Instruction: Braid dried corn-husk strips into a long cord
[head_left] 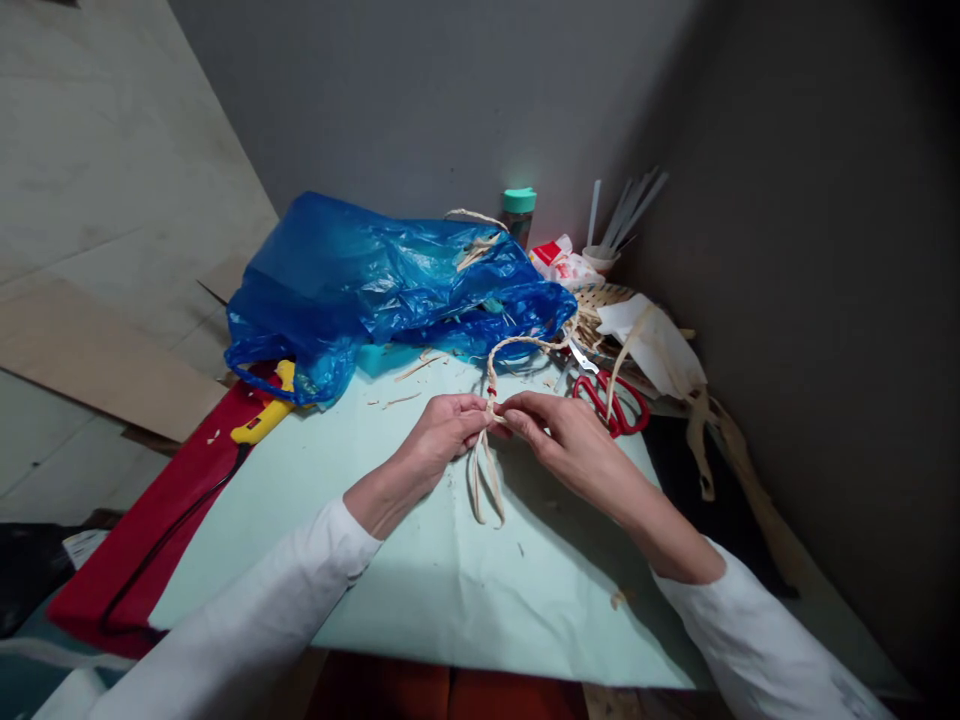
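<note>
A braided cord of pale plant fibre [517,343] curves from the basket area down to my fingers, with a small red band [491,391] around it just above them. My left hand [442,435] pinches the cord's lower end between thumb and fingers. My right hand [562,435] pinches at the same spot from the other side, closed on a fibre strand. Below the fingertips, loose strands [491,485] hang in loops. Red-handled scissors [616,405] lie just beyond my right hand, blades partly hidden by the cord and clutter.
A blue plastic bag [360,270] covers the table's back. At left lies a yellow corded tool [262,420]. A green-lidded jar [519,212], a cup of sticks [600,258] and a woven basket [600,297] stand near the grey wall. Pale green paper [420,590] covers the tabletop.
</note>
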